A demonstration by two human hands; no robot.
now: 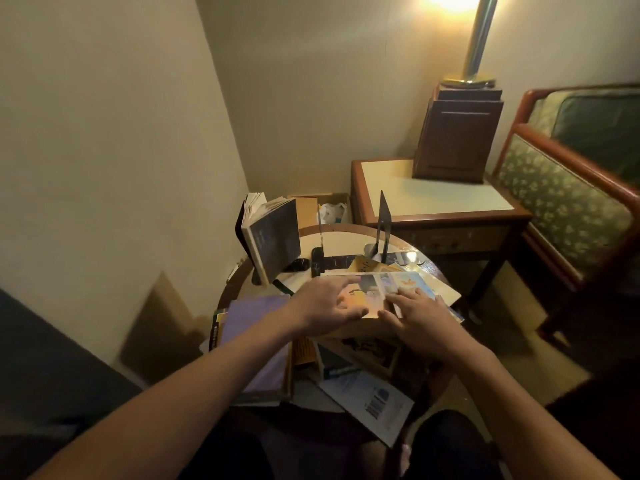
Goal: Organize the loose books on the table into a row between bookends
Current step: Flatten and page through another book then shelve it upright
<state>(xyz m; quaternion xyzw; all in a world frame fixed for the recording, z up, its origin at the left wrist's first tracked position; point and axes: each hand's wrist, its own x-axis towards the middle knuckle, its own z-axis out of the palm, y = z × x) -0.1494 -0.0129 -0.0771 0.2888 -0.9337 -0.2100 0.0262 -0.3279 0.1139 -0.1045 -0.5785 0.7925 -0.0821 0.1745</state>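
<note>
So we're at the grab-the-next-book step. Our left hand (pixel 325 306) and right hand (pixel 424 318) both rest with fingers spread and loose on the colourful picture-cover book (pixel 391 285), touching it but not gripping yet, and it lies flat on top of the loose pile on the round wood-rimmed table (pixel 346 239). At the back stand the thin black metal bookends (pixel 383 220), with a dark-covered paperback (pixel 273 237) tilted just left of them. Next we'd probably hook fingers under an edge, lift the book, tip it upright and slot it into the gap without bumping the bookends.
</note>
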